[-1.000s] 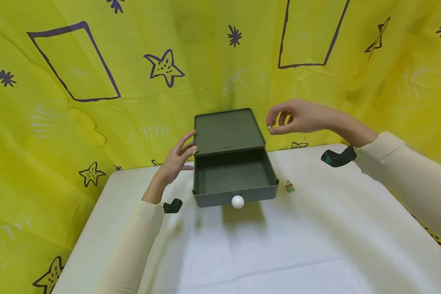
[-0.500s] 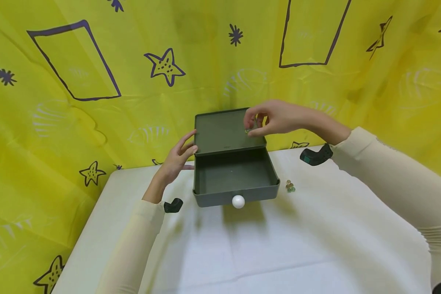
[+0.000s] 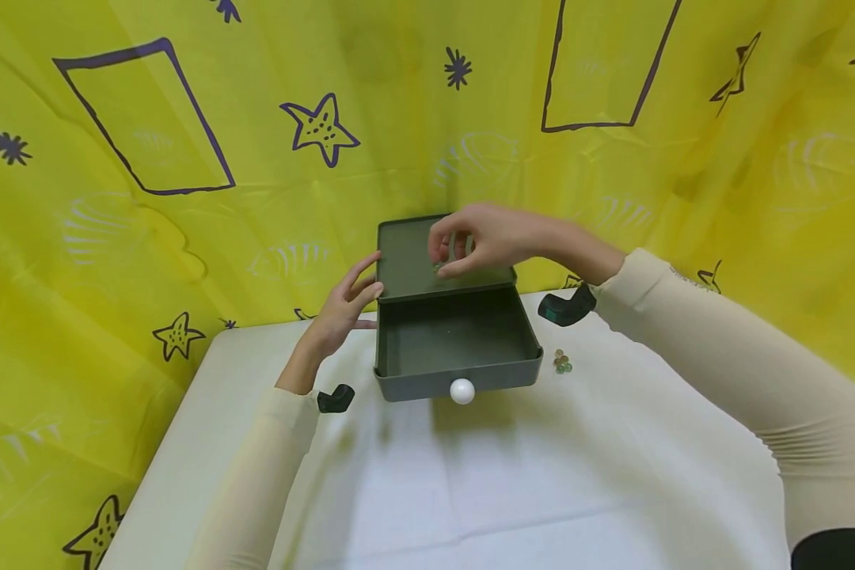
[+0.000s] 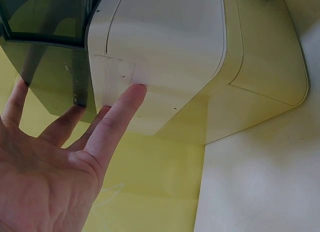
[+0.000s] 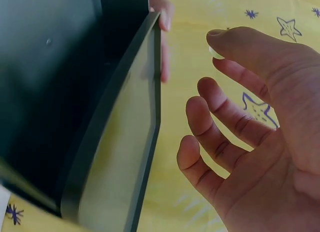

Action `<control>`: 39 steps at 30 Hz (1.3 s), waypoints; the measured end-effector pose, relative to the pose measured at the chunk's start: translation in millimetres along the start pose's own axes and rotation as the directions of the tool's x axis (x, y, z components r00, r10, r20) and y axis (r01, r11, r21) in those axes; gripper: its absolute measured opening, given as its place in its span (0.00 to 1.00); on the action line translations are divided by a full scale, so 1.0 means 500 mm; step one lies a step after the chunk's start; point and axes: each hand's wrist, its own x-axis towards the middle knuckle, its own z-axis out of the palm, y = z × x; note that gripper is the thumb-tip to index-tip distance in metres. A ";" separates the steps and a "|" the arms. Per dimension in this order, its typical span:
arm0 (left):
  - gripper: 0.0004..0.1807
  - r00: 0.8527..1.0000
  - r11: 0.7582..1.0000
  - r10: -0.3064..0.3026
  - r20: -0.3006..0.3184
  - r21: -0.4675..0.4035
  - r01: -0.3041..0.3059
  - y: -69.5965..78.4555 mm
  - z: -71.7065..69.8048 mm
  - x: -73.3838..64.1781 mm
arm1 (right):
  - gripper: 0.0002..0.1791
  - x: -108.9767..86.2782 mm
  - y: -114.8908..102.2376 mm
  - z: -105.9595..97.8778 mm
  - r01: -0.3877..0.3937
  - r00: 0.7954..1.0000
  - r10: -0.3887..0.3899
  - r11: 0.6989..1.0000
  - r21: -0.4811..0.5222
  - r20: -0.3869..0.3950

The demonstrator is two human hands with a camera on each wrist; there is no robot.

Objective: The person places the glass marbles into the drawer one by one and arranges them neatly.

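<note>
A small drawer unit has a dark green top (image 3: 406,257) and pale sides (image 4: 165,51). Its top drawer (image 3: 456,340) is pulled out, with a round white knob (image 3: 462,391) on the front. My left hand (image 3: 333,321) steadies the unit's left side, fingers spread and fairly straight, fingertips on the side wall in the left wrist view. Over the top, my right hand (image 3: 495,236) pinches a small clear greenish marble (image 5: 216,53) between thumb and index finger; its other fingers are loosely bent.
Several greenish and amber marbles (image 3: 562,362) lie together on the white table (image 3: 577,475), right of the drawer. Behind the table hangs a yellow curtain (image 3: 399,79) printed with starfish and shells.
My right hand has moved left, from beside the unit to over its top, carrying the marble. The left hand and the drawer have stayed put.
</note>
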 end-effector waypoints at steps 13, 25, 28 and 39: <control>0.33 1.000 1.000 -0.015 -0.006 0.024 0.015 0.001 -0.001 0.001 | 0.06 0.057 -0.010 0.055 0.069 0.996 -0.071 0.997 0.035 0.060; 0.33 1.000 1.000 -0.009 0.001 0.010 0.009 -0.001 -0.002 0.002 | 0.05 0.077 -0.024 0.086 0.083 0.990 -0.089 0.995 0.058 0.109; 0.33 1.000 1.000 -0.010 0.001 0.011 0.010 -0.001 -0.002 0.002 | 0.06 0.079 -0.025 0.090 0.082 0.990 -0.087 0.995 0.052 0.112; 0.33 1.000 1.000 0.000 0.003 0.016 0.000 -0.001 -0.002 0.002 | 0.06 0.083 -0.023 0.096 0.087 0.989 -0.092 0.995 0.049 0.117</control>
